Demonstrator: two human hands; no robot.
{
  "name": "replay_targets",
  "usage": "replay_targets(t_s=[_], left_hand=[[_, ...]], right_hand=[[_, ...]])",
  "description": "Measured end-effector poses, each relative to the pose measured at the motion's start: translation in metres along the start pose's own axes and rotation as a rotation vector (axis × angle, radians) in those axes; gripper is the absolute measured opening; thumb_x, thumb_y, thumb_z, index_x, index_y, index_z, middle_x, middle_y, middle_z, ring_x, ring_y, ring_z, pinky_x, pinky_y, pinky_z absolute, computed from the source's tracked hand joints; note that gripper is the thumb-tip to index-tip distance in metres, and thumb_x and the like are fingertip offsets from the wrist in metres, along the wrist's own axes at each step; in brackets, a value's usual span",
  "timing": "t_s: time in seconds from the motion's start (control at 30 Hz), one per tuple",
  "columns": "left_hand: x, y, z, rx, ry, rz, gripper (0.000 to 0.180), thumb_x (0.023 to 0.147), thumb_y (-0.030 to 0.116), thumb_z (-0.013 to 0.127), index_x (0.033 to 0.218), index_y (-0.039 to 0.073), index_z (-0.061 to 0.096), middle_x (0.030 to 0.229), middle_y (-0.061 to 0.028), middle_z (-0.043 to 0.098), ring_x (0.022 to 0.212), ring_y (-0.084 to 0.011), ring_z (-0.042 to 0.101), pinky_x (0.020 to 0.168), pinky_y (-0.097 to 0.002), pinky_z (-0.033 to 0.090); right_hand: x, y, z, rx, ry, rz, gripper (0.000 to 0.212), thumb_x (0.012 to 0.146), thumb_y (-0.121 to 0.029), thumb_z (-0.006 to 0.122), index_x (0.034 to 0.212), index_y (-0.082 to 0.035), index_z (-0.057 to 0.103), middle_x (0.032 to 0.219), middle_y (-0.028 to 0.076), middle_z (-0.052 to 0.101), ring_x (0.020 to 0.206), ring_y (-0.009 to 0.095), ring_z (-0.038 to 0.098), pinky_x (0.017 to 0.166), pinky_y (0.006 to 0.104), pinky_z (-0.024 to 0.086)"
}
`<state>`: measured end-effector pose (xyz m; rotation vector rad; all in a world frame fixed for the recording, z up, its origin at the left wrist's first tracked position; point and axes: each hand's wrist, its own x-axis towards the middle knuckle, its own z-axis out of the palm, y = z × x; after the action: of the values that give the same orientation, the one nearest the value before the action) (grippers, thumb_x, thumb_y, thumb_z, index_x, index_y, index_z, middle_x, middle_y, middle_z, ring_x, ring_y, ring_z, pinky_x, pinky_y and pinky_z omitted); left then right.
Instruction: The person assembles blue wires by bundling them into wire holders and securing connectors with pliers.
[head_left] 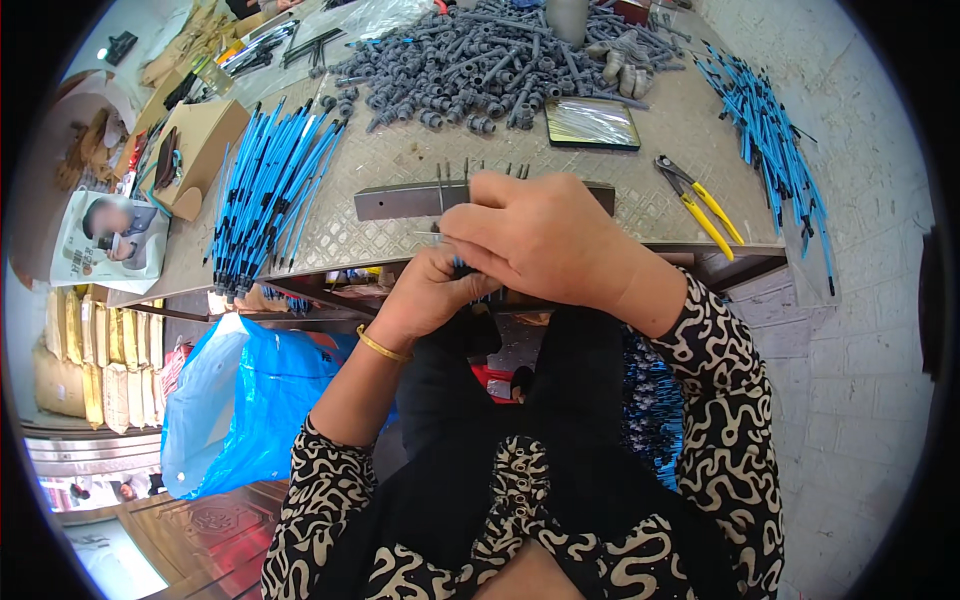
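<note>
Close together at the table's front edge, my left hand (428, 292) and my right hand (548, 238) both have their fingers pinched. Between them is a small dark piece with a bit of blue (461, 267), mostly covered by the fingers, so its kind does not show. A thin pale sliver (428, 235) sticks out leftward by the fingertips. Just behind the hands lies a grey metal bar (385, 203), partly hidden by my right hand. Several thin upright pins (438, 173) stand along it.
Yellow-handled cutters (708, 208) lie to the right. Bundles of blue rods rest at left (275, 185) and far right (770, 150). Grey plastic fittings (470, 70) are heaped behind, near a flat case (592, 125) and a glove (627, 68). A blue bag (285, 400) hangs open below left.
</note>
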<state>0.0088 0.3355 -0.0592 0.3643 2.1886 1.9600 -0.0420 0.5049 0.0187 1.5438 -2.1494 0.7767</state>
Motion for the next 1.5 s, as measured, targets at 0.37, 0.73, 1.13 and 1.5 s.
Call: replay_targets(t_s=[0.37, 0.73, 1.13, 1.5], left_hand=[[0.003, 0.011, 0.003, -0.302, -0.008, -0.023, 0.015, 0.083, 0.002, 0.057, 0.096, -0.002, 0.062, 0.096, -0.0100, 0.065, 0.094, -0.0175, 0.060, 0.086, -0.0289, 0.045], [0.006, 0.009, -0.001, -0.379, 0.043, -0.088, 0.016, 0.080, 0.004, 0.061, 0.096, 0.001, 0.062, 0.095, -0.0155, 0.065, 0.092, -0.0243, 0.062, 0.084, -0.0361, 0.048], [0.004, 0.010, 0.002, -0.444, 0.051, -0.087, 0.019, 0.080, 0.005, 0.060, 0.099, 0.001, 0.061, 0.097, -0.0153, 0.065, 0.092, -0.0238, 0.062, 0.084, -0.0357, 0.048], [0.001, 0.003, -0.004, -0.421, 0.029, -0.049, 0.019, 0.081, 0.006, 0.061, 0.099, -0.002, 0.062, 0.095, -0.0116, 0.065, 0.091, -0.0180, 0.062, 0.082, -0.0310, 0.049]], right_hand=[[-0.019, 0.172, -0.011, -0.277, -0.146, 0.597, 0.022, 0.081, -0.025, 0.057, 0.093, -0.007, 0.060, 0.082, 0.012, 0.062, 0.078, 0.030, 0.059, 0.067, 0.0376, 0.047], [-0.050, 0.219, 0.010, -0.388, -0.233, 0.626, 0.016, 0.080, -0.019, 0.053, 0.088, -0.005, 0.058, 0.085, 0.014, 0.061, 0.082, 0.033, 0.058, 0.071, 0.0420, 0.046], [-0.050, 0.215, 0.001, -0.278, -0.103, 0.585, 0.015, 0.080, -0.019, 0.055, 0.086, -0.005, 0.058, 0.078, 0.015, 0.059, 0.077, 0.034, 0.057, 0.066, 0.0407, 0.045], [-0.032, 0.030, -0.021, 0.234, 0.067, 0.239, 0.014, 0.080, -0.005, 0.055, 0.093, -0.003, 0.061, 0.076, 0.011, 0.059, 0.065, 0.025, 0.057, 0.057, 0.0295, 0.045]])
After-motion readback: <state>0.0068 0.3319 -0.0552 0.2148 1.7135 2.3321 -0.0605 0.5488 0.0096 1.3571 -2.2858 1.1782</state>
